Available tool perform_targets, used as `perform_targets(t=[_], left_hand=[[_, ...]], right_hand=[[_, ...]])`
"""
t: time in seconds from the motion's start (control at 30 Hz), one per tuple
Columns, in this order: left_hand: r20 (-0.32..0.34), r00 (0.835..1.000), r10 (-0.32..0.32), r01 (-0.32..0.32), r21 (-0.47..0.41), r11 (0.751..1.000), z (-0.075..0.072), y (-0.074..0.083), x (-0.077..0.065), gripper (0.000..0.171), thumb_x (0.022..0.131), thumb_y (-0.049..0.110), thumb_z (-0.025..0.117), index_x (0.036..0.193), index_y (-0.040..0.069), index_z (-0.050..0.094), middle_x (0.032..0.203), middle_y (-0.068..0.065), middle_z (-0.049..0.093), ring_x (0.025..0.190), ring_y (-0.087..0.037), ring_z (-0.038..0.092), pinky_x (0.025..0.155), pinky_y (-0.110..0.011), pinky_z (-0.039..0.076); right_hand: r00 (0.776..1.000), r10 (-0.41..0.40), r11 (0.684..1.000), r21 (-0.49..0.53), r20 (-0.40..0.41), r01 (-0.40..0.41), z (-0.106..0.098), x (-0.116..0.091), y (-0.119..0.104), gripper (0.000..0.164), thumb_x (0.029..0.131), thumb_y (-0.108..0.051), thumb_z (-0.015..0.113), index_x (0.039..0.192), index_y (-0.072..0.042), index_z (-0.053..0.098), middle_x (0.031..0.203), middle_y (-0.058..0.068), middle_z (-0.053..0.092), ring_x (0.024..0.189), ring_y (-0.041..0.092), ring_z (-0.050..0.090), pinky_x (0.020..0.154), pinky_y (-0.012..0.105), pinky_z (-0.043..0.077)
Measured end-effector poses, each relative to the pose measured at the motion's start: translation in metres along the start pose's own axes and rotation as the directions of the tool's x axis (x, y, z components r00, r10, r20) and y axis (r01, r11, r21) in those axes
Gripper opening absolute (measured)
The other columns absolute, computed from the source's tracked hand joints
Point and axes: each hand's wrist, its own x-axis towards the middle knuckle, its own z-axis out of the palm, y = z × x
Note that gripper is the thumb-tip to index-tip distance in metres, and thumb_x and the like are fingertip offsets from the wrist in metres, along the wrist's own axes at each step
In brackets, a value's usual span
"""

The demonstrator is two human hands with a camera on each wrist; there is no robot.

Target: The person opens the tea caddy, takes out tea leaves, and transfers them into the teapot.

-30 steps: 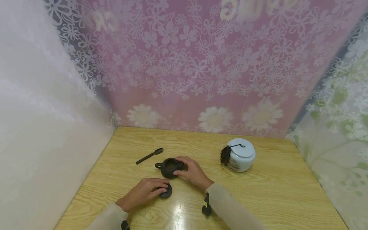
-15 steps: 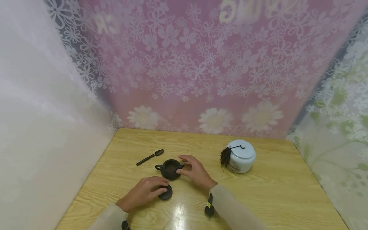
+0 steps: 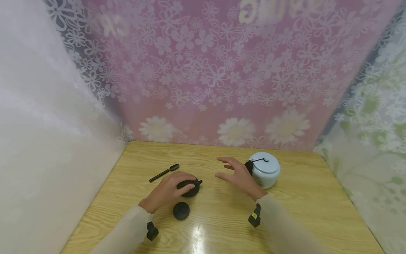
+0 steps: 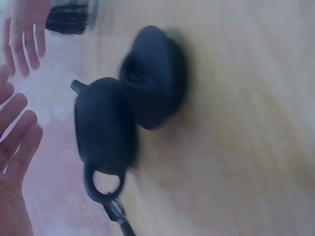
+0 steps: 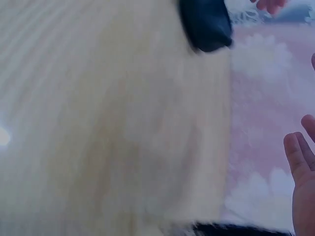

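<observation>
A small black teapot (image 3: 191,192) stands on the table, its spout to the right. My left hand (image 3: 169,187) hovers over it with relaxed fingers, hiding its opening and handle in the head view. The left wrist view shows the teapot (image 4: 104,130) apart from my left hand (image 4: 17,147), with its ring handle in sight. In front lies the round black lid (image 3: 181,210), touched by neither hand. My right hand (image 3: 241,176), fingers spread and holding nothing, is in the air just left of a pale blue lidded jar (image 3: 266,173) with a dark tassel (image 3: 249,167).
Behind the teapot, to the left, lies a dark slim scoop (image 3: 164,173). The wooden table (image 3: 301,211) meets a pink floral backdrop (image 3: 203,88) at the back, and pale sheets (image 3: 47,141) flank it on both sides.
My right hand has let go of the teapot's spout side and moved right toward the jar. My left hand has left the lid and moved up over the teapot.
</observation>
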Motion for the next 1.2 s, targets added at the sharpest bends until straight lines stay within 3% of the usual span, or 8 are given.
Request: perform_targets(t=[0.27,0.43,0.57,0.67,0.77,1.03,1.2], left_hand=[[0.015,1.0,-0.005,0.004,0.036,0.999,0.0,0.013,0.031,0.042,0.106,0.03,0.076,0.146,0.022,0.07,0.14,0.003,0.073,0.125,-0.016,0.071,0.103,-0.041,0.061],[0.001,1.0,0.004,-0.004,0.068,0.998,0.003,0.018,0.048,0.045,0.107,0.034,0.074,0.149,0.02,0.068,0.142,0.001,0.073,0.123,-0.017,0.071,0.099,-0.04,0.062],[0.006,1.0,-0.004,0.003,0.079,0.997,0.005,0.021,0.061,0.048,0.107,0.038,0.072,0.151,0.02,0.066,0.144,0.0,0.072,0.129,-0.018,0.07,0.104,-0.043,0.061],[0.003,1.0,-0.022,0.021,0.079,0.997,0.006,0.022,0.069,0.05,0.107,0.041,0.073,0.152,0.019,0.065,0.144,0.0,0.072,0.129,-0.019,0.07,0.105,-0.043,0.06],[0.001,0.999,-0.046,0.046,0.058,0.997,0.007,0.028,0.076,0.053,0.106,0.041,0.074,0.153,0.018,0.064,0.145,-0.002,0.071,0.126,-0.023,0.071,0.104,-0.044,0.061],[0.015,0.988,-0.155,0.154,0.034,0.987,0.01,0.046,0.1,0.062,0.105,0.049,0.073,0.159,0.023,0.057,0.153,0.0,0.065,0.13,-0.02,0.068,0.106,-0.044,0.06],[0.024,0.986,-0.163,0.162,0.025,0.986,0.011,0.055,0.117,0.063,0.105,0.047,0.074,0.16,0.021,0.057,0.154,-0.001,0.065,0.131,-0.023,0.069,0.107,-0.044,0.059]], right_hand=[[0.993,-0.091,0.983,-0.164,-0.072,0.078,-0.057,-0.007,0.004,0.069,0.101,-0.039,0.082,0.161,-0.022,0.054,0.165,0.013,0.052,0.144,0.047,0.058,0.114,0.066,0.051],[0.991,-0.025,0.984,-0.179,-0.135,0.0,-0.095,-0.009,0.015,0.073,0.101,-0.044,0.081,0.165,-0.027,0.049,0.172,0.014,0.043,0.153,0.05,0.046,0.117,0.075,0.041],[0.982,0.046,0.985,-0.155,-0.185,-0.075,-0.123,-0.015,0.031,0.08,0.1,-0.05,0.08,0.169,-0.034,0.041,0.178,0.011,0.033,0.163,0.05,0.029,0.118,0.083,0.03],[0.976,0.062,0.986,-0.14,-0.21,-0.093,-0.137,-0.019,0.048,0.087,0.1,-0.049,0.08,0.172,-0.032,0.035,0.18,0.012,0.027,0.164,0.05,0.023,0.121,0.082,0.026],[0.974,0.077,0.985,-0.136,-0.214,-0.108,-0.146,-0.025,0.064,0.093,0.1,-0.045,0.081,0.175,-0.03,0.028,0.181,0.015,0.021,0.163,0.051,0.022,0.123,0.079,0.025],[0.979,0.144,0.987,-0.054,-0.143,-0.153,-0.147,-0.041,0.097,0.107,0.1,-0.033,0.082,0.175,-0.043,0.007,0.184,0.014,0.001,0.165,0.055,0.013,0.122,0.084,0.019],[0.98,0.184,0.982,-0.015,-0.077,-0.186,-0.139,-0.046,0.104,0.115,0.099,-0.031,0.084,0.176,-0.038,-0.002,0.185,0.015,0.001,0.164,0.057,0.014,0.117,0.084,0.029]])
